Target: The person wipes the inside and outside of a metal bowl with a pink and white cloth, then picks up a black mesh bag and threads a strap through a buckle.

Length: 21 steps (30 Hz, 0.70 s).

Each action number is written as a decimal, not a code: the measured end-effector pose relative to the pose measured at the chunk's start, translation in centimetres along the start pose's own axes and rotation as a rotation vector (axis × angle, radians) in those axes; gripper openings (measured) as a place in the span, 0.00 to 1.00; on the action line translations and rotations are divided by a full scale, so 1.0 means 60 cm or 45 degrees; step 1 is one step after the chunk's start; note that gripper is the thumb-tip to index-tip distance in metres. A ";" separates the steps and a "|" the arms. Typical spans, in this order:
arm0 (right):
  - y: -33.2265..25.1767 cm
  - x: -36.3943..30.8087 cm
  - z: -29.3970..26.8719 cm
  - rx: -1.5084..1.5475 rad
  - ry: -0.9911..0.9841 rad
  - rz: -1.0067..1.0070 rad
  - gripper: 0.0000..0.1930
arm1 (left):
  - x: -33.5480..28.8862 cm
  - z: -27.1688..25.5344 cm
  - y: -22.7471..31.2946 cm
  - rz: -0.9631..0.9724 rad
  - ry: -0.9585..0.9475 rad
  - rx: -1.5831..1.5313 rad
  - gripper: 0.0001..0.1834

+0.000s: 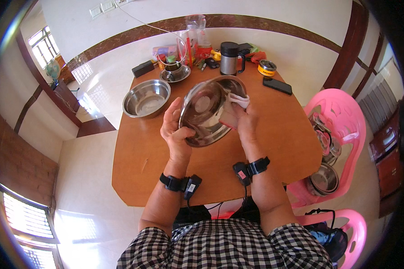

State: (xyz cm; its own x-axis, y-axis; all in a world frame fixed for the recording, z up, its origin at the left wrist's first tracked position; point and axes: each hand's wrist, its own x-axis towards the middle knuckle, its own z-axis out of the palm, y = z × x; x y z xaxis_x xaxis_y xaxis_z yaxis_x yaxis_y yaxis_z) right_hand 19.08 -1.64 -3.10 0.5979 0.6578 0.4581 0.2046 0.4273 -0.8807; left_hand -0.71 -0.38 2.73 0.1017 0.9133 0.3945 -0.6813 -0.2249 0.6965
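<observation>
Tilted above the middle of the wooden table, a shiny steel basin [203,104] is held up between my hands. My left hand [176,127] grips its left rim, the thumb over the edge and the fingers behind it. In my right hand [242,117] a pale cloth [229,107] is bunched and pressed against the inside of the basin's right wall. A second steel basin [146,98] rests on the table to the left, apart from my hands.
Along the table's [274,139] far edge stand a steel travel mug [229,59], a yellow-banded tin [267,68], a phone [277,85], a dark box [142,68] and a bowl [175,73] with things in it. A pink chair [352,121] at right carries more steel bowls [324,179].
</observation>
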 end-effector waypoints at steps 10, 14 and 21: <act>-0.042 -0.068 0.055 0.667 -0.688 1.071 0.18 | 0.011 -0.028 -0.001 0.168 0.276 0.076 0.35; -0.024 -0.075 0.062 0.685 -0.575 1.118 0.18 | 0.014 -0.034 -0.004 0.081 0.337 -0.017 0.34; -0.020 -0.023 0.023 0.405 -0.150 0.754 0.16 | 0.017 -0.034 -0.011 -0.119 0.077 -0.052 0.29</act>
State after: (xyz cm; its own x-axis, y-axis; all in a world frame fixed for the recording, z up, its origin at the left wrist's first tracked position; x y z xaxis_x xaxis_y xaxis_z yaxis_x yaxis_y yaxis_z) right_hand 16.92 -2.21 -2.49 0.4465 0.8925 -0.0644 -0.3798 0.1239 -0.9167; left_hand -1.63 1.43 1.44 0.1229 0.9487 0.2912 -0.6998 -0.1252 0.7032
